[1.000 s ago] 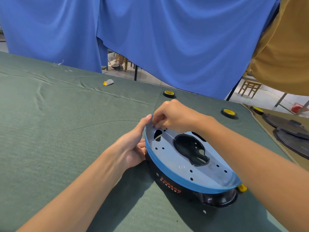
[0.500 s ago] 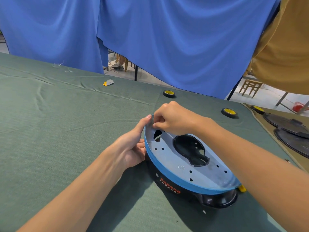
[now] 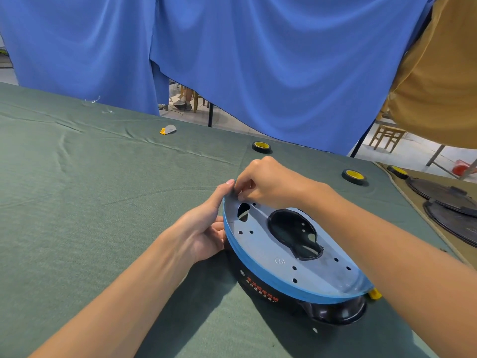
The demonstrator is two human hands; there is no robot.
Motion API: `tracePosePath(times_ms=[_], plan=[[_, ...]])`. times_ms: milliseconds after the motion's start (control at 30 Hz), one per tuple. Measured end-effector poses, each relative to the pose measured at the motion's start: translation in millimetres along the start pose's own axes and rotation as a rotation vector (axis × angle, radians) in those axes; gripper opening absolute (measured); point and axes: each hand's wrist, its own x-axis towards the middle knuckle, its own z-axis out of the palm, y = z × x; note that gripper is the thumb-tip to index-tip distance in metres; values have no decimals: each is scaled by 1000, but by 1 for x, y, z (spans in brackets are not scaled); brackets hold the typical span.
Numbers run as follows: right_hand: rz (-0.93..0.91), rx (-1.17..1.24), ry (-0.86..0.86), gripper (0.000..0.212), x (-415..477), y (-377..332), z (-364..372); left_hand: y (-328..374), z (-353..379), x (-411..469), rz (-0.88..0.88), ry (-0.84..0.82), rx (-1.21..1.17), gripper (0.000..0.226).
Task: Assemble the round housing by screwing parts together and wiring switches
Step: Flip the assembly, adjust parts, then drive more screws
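Round housing [image 3: 260, 277] is sitting on the table [image 3: 90, 202], a bit right of centre and close to the person. It's a black base with orange lettering on the side, and a grey metal plate [image 3: 260, 244] with a blue rim lies on top. The plate is tilted, higher at the far-left edge. It has a bunch of small holes and one big keyhole-ish cutout [image 3: 294, 233] in the middle where you can see the black inside.

Left hand [image 3: 204, 228] is up against the housing's left side, thumb stretched up along the blue rim and fingers curled in under the edge, so it's gripping it there. Right hand [image 3: 268, 184] comes in over the top with fingers curled and fingertips pinched together on the plate's rim at the far-left edge, touching the left thumb tip. If there's a small part in that pinch, I can't tell.

A yellow tab [image 3: 374, 294] pokes out from under the plate on the near right. Further back on the green cloth are two tape rolls [image 3: 261, 146] [image 3: 354, 176], with a third tape roll [image 3: 397, 171] on the next surface over beside two black round covers [image 3: 438, 192]. A small yellow and grey bit [image 3: 168, 129] lies far left, with a blue curtain [image 3: 258, 60] behind everything.
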Motion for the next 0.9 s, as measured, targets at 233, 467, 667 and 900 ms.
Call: tracePosePath(times_ms=[233,467,667,900], plan=[[-10,-65,25,15,-2,-4,5,0,-1,1,-4,-13,-8,79],[-2,-142,20,20,-2,-5,4,-1,-1,1,-12,-19,-18,79],[-33,-142,-12,18,-4,-9,3,0,-2,2,-12,-12,-19,79],[2,-264,25,15,2,-7,16,0,-1,1,-19,-11,-21,77]])
